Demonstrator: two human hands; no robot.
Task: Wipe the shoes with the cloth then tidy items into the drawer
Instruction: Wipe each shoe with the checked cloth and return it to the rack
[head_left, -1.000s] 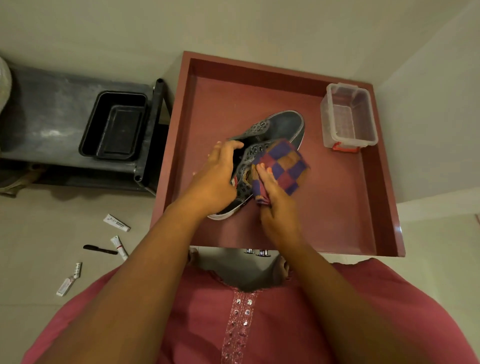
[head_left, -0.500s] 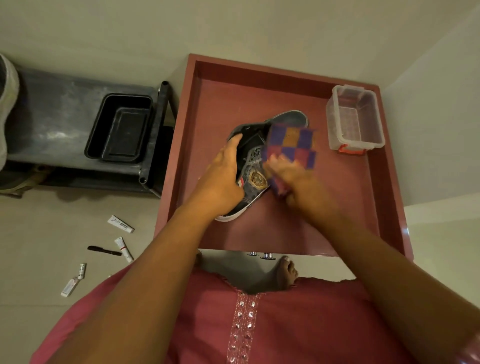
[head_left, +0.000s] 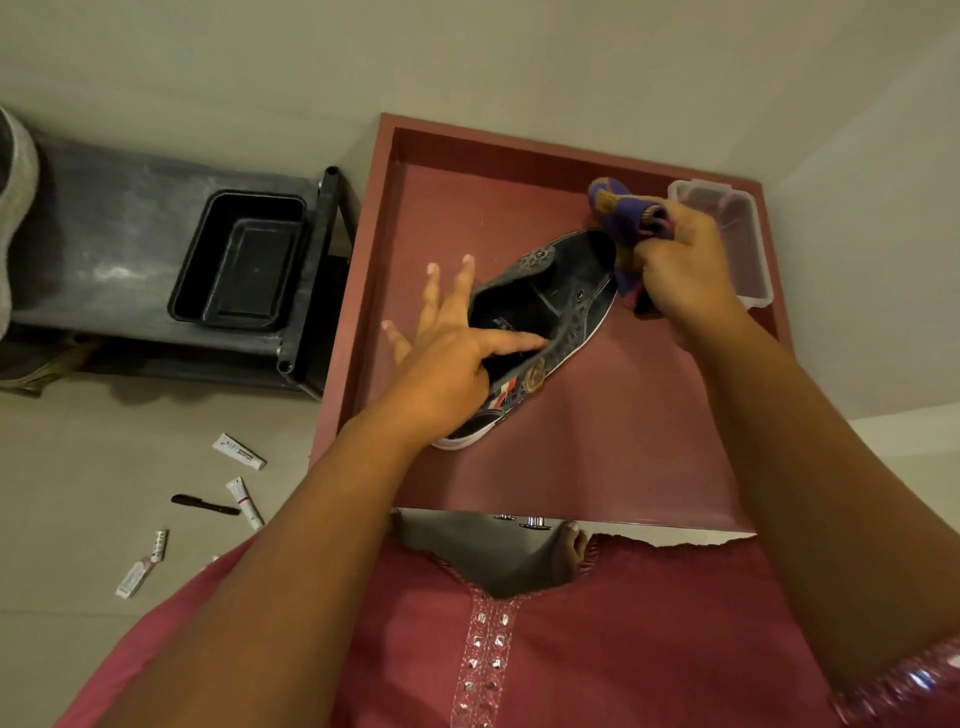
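Shoe (head_left: 550, 312) lies in open drawer (head_left: 597, 441). Left hand (head_left: 447, 358) fingers splayed, thumb inside shoe opening. Right hand (head_left: 680, 265) clutches bunched cloth (head_left: 623, 218) against shoe toe, beside clear box (head_left: 748, 249).

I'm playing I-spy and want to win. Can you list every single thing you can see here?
shoe: one, dark with white sole, in the drawer
cloth: one, purple and yellow checked, at the shoe's toe
drawer: one, reddish-brown, open
plastic box: one, clear, drawer's far right corner
tray: one, black, on the grey shelf
tubes: four, white, on the floor
pen: one, black, among the tubes
left hand: thumb inside the shoe, fingers spread
right hand: grips the cloth
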